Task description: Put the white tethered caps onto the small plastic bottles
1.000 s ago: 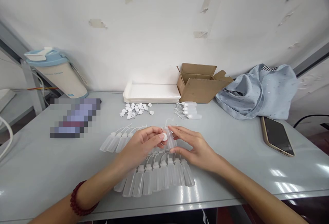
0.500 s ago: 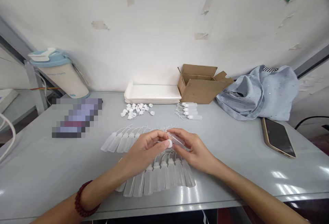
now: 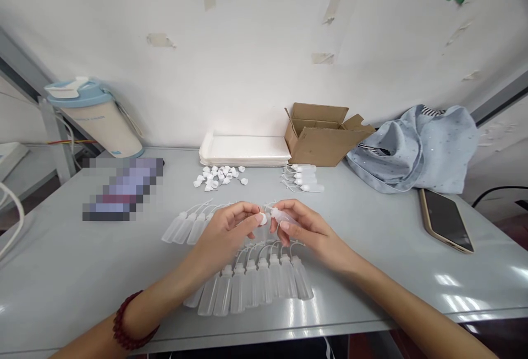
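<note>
Between the fingertips of my left hand [image 3: 231, 232] is a small white cap [image 3: 263, 219]. My right hand [image 3: 307, 228] is closed around a clear plastic bottle [image 3: 284, 216], its neck pointing left toward the cap, a small gap apart. Below the hands lies a row of clear bottles [image 3: 251, 287] with thin white straps curving from their necks. A second row of similar bottles [image 3: 185, 227] lies behind, partly covered by my left hand. Farther back is a loose pile of white caps [image 3: 218, 176]. To its right, several capped bottles [image 3: 305, 177] are grouped.
At the back stand white flat trays [image 3: 247, 150] and an open cardboard box [image 3: 330, 142]. A light-blue cloth bag [image 3: 416, 147] and a phone [image 3: 446, 220] lie to the right. A tumbler [image 3: 99, 120] and a pixelated object [image 3: 126, 188] are at the left.
My hands have moved slightly apart and up. The cap has shifted left, and the neck of the bottle in my right hand now shows plainly.
</note>
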The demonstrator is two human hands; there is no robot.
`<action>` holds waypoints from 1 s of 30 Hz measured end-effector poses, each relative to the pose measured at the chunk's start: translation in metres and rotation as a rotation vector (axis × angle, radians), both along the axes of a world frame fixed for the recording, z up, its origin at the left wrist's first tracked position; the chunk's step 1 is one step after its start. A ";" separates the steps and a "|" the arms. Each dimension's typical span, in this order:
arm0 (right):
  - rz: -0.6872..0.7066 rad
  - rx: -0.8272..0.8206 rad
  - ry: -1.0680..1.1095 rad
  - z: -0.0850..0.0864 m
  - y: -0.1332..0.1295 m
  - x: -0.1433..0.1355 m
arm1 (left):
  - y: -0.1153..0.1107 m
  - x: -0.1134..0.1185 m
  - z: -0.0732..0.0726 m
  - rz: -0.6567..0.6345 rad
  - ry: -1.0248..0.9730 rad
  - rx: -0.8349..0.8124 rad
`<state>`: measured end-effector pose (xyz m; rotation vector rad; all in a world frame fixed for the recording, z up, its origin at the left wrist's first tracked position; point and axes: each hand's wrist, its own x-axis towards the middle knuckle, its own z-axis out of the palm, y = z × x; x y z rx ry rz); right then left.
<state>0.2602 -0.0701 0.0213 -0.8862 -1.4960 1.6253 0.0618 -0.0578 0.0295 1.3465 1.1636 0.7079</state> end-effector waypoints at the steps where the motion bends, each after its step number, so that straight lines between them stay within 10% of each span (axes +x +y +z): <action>1: 0.019 -0.021 0.020 0.000 0.000 0.000 | 0.000 0.000 0.000 0.023 0.001 -0.011; 30: 0.125 -0.166 0.167 -0.013 0.001 -0.005 | -0.005 0.003 0.001 -0.101 -0.127 0.174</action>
